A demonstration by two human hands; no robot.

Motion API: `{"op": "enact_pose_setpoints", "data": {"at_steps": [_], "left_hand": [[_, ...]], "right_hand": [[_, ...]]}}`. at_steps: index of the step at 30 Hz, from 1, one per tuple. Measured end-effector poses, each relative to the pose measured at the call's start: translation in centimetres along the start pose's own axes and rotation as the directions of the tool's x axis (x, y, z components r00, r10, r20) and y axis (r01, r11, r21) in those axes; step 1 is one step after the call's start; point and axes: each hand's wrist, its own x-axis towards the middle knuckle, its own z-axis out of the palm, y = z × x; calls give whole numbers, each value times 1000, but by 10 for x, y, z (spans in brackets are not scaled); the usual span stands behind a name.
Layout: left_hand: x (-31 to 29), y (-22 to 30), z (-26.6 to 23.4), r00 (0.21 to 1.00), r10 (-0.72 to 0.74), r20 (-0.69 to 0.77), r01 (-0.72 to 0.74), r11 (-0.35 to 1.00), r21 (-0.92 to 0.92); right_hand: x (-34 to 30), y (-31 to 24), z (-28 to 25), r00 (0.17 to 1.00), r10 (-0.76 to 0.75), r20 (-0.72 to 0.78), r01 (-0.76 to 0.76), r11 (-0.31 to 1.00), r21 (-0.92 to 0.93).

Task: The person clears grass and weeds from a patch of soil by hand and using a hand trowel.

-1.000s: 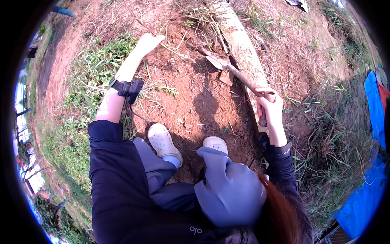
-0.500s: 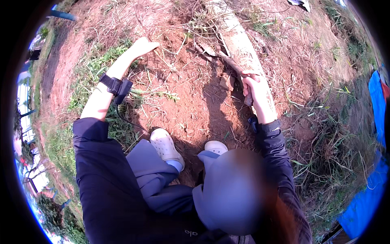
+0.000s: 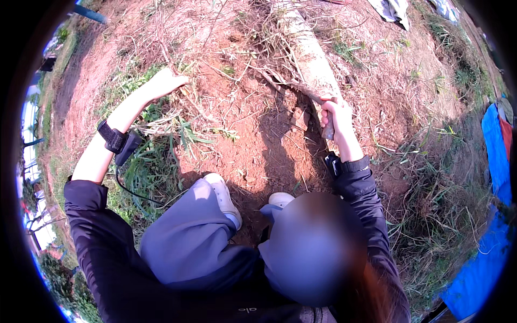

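Observation:
My left hand (image 3: 168,83) is closed around thin dry stalks (image 3: 196,105), which stick out past the fingers over the weeds. On the right, my right hand (image 3: 336,116) grips a rough brown wooden handle (image 3: 308,90). It slants away to the upper left, and its far end is lost among twigs and dry stems, so what sits there cannot be made out. Under that end lies loose reddish soil (image 3: 250,145) with a small dug hollow in shadow. A pale log (image 3: 315,56) runs away from me just beside the handle.
Green weeds (image 3: 148,167) grow by my left foot, and cut grass (image 3: 431,199) spreads on the right. My white clogs (image 3: 221,194) stand on the soil. A blue tarp (image 3: 476,277) lies at the far right. A pale cloth (image 3: 392,11) is at the top.
My left hand has come down and to the left, with stalks now showing at it. My right hand keeps its hold on the handle, nearly in place. The view has shifted slightly.

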Motion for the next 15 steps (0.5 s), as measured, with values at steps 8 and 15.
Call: {"op": "enact_pose_setpoints", "data": {"at_steps": [8,15], "left_hand": [[162,42,88,977,85,-196,-105,990,-93],[257,99,176,982,-34,-187,-58,882,-468]], "right_hand": [[-34,39,-1,961,-276,-25,269,951,-151],[-72,43,-12,962,-250,-105,184,888,-422]]}}
